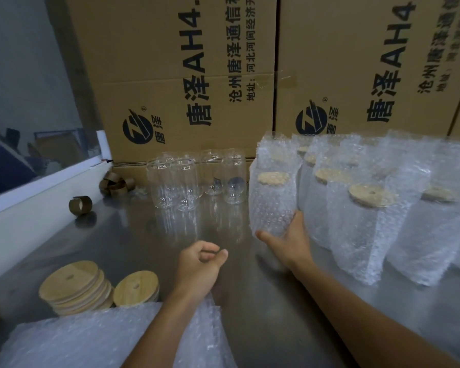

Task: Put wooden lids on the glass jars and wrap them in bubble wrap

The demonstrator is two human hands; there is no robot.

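Observation:
My right hand (290, 239) grips the base of a lidded jar in a bubble wrap bag (272, 192), holding it upright at the left end of a row of several wrapped jars (361, 221). My left hand (199, 266) hovers over the metal table (133, 243) with fingers loosely curled and nothing in them. Several bare glass jars (194, 181) stand at the back centre. Two piles of wooden lids (75, 286) lie at the front left. A pile of bubble wrap bags (85, 338) lies at the near edge under my left forearm.
Large printed cardboard boxes (186, 75) wall off the back of the table. Brown tape-like rings (80, 205) lie at the back left near a white ledge (37, 197) and a window.

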